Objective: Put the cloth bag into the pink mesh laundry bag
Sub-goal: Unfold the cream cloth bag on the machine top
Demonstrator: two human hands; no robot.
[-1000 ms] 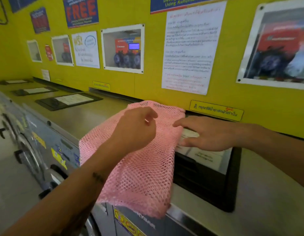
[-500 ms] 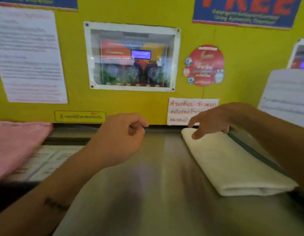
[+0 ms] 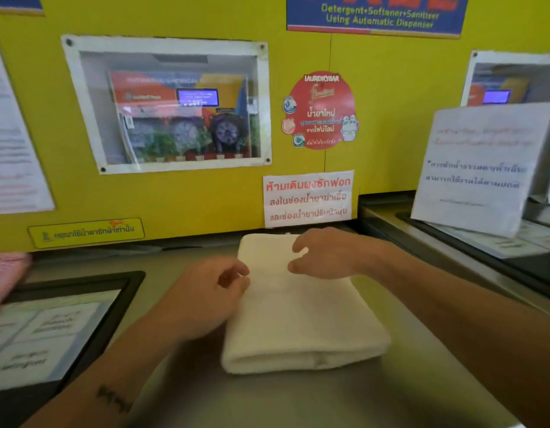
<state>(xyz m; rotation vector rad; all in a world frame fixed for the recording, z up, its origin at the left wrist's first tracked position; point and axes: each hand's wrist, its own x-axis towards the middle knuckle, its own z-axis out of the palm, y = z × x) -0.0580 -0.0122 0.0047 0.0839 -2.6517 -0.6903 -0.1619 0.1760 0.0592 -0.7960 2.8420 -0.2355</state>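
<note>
A folded cream cloth bag [image 3: 301, 322] lies flat on the steel machine top, in the middle of the view. My right hand [image 3: 324, 254] hovers over its far end with the fingers loosely spread, holding nothing. At the bag's left edge is my left hand [image 3: 202, 299], fingers curled, thumb and forefinger close together by the cloth; no grip on the cloth shows. Only a corner of the pink mesh laundry bag [image 3: 5, 273] shows at the far left edge, lying on the machine top.
A black-framed lid with instruction sheets [image 3: 51, 329] is set into the top at left. The yellow wall [image 3: 206, 196] with posters rises right behind the bag. A propped paper notice [image 3: 480, 168] stands at right on the neighbouring machine.
The view swung right, away from the pink mesh bag to the cloth bag. Both hands left the mesh bag; they now hover over the cloth bag, the left hand nearing its left edge.
</note>
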